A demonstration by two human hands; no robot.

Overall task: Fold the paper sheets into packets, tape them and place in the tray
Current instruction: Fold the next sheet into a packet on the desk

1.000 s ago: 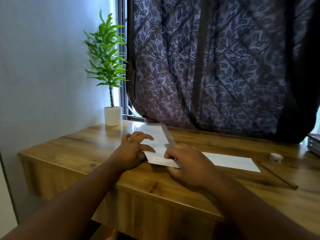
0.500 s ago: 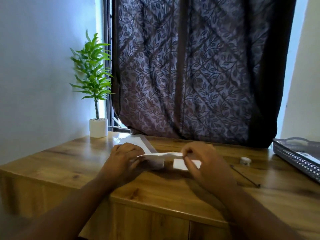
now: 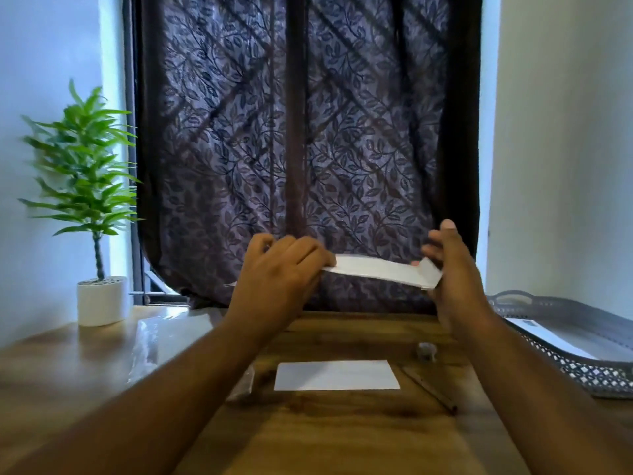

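A folded white paper sheet (image 3: 380, 271) hangs in the air above the wooden table (image 3: 342, 433), seen nearly edge-on. My left hand (image 3: 277, 279) pinches its left end and my right hand (image 3: 452, 272) grips its right end, where the paper bends upward. Below them a second white paper sheet (image 3: 337, 375) lies flat on the table. A small tape roll (image 3: 426, 351) sits to the right of that sheet. The grey perforated tray (image 3: 582, 368) stands at the right edge with white paper inside.
A thin dark pencil (image 3: 428, 390) lies beside the flat sheet. A clear plastic sleeve (image 3: 161, 334) rests at the left, and a smaller clear piece (image 3: 243, 385) lies near my left forearm. A potted green plant (image 3: 99, 296) stands at the far left. A dark patterned curtain (image 3: 308, 149) hangs behind.
Both hands have lifted the folded sheet off the table into the air. The view has swung right, bringing the tray and the second sheet into sight.
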